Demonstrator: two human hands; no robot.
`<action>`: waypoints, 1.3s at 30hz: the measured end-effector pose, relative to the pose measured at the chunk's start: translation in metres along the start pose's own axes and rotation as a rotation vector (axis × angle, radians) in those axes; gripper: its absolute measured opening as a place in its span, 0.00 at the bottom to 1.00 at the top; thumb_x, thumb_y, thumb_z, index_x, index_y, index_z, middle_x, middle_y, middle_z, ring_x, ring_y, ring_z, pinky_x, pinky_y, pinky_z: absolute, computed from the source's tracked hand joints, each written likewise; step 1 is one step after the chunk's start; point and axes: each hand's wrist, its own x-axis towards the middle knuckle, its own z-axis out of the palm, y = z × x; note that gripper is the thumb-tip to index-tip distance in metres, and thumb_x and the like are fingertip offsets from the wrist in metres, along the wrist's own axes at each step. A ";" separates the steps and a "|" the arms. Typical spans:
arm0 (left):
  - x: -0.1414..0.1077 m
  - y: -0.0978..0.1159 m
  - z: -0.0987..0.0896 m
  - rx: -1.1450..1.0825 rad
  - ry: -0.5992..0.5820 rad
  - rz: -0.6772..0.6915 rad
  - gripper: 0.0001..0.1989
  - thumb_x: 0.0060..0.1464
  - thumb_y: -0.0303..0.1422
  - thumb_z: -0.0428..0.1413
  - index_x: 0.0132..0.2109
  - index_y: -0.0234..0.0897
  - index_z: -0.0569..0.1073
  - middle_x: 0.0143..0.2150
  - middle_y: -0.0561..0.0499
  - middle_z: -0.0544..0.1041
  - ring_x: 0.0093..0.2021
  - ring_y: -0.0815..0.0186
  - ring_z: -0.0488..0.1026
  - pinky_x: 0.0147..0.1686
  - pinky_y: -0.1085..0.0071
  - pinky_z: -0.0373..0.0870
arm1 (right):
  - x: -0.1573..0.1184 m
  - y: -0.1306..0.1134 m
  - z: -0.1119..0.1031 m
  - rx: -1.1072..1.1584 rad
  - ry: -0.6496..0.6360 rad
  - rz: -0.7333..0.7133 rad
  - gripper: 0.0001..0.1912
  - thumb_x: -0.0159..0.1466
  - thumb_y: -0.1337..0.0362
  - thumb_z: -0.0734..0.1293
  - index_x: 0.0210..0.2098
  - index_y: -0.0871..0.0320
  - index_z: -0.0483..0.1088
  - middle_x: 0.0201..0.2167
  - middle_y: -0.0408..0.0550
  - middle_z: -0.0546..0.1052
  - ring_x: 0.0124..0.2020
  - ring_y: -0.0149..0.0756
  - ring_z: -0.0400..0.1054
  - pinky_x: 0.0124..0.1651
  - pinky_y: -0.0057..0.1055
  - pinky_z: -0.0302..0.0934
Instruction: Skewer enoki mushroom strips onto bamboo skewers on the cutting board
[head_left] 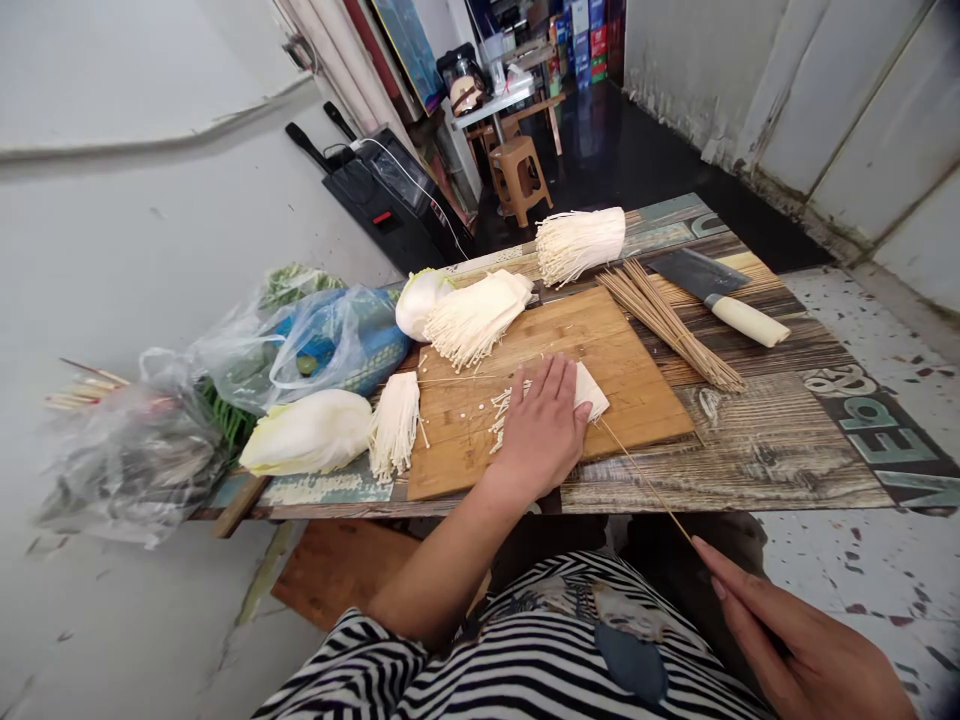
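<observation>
My left hand [545,428] lies flat over a bunch of enoki mushrooms [591,392] on a wooden cutting board [637,400], pressing it down. The cut base shows at the right of the palm and thin stems spread out at the left. My right hand [795,630], at the lower right, pinches the near end of a thin bamboo skewer [645,478]. The skewer's far end meets the base of the bunch under my palm; how deep it sits is hidden. Another thin stick [457,379] lies across the board's left part.
More enoki bunches [480,315] lie around the board, with a far bunch [581,243]. A skewer pile [671,325] and a cleaver [720,295] lie to the right. At left are a pale cabbage [311,432] and plastic bags [330,340] of vegetables. The table's front edge [720,508] is near me.
</observation>
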 end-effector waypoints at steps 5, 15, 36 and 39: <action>0.000 0.002 0.010 -0.003 0.019 0.000 0.26 0.67 0.37 0.38 0.67 0.27 0.55 0.69 0.40 0.55 0.70 0.57 0.51 0.69 0.50 0.37 | -0.002 0.002 0.000 0.003 0.003 0.008 0.28 0.65 0.66 0.62 0.64 0.44 0.60 0.46 0.38 0.79 0.36 0.31 0.77 0.39 0.20 0.71; 0.000 0.002 0.010 -0.020 0.000 -0.016 0.27 0.67 0.37 0.38 0.67 0.27 0.55 0.70 0.41 0.54 0.70 0.57 0.50 0.69 0.50 0.37 | 0.002 0.003 0.000 -0.045 0.005 -0.079 0.29 0.66 0.67 0.61 0.65 0.48 0.58 0.47 0.39 0.79 0.38 0.30 0.77 0.43 0.19 0.70; -0.014 0.000 -0.004 -0.052 0.034 0.090 0.20 0.66 0.35 0.46 0.62 0.37 0.64 0.68 0.45 0.60 0.69 0.58 0.54 0.68 0.47 0.41 | 0.008 0.001 -0.003 -0.088 -0.005 -0.085 0.18 0.67 0.66 0.60 0.54 0.57 0.69 0.43 0.42 0.80 0.37 0.26 0.77 0.42 0.14 0.67; -0.012 -0.002 0.000 -0.125 0.024 0.089 0.18 0.66 0.33 0.46 0.60 0.36 0.67 0.66 0.45 0.64 0.67 0.59 0.58 0.67 0.50 0.47 | 0.008 0.001 -0.003 -0.077 0.004 -0.084 0.19 0.66 0.66 0.60 0.56 0.54 0.69 0.42 0.40 0.81 0.35 0.26 0.77 0.41 0.15 0.68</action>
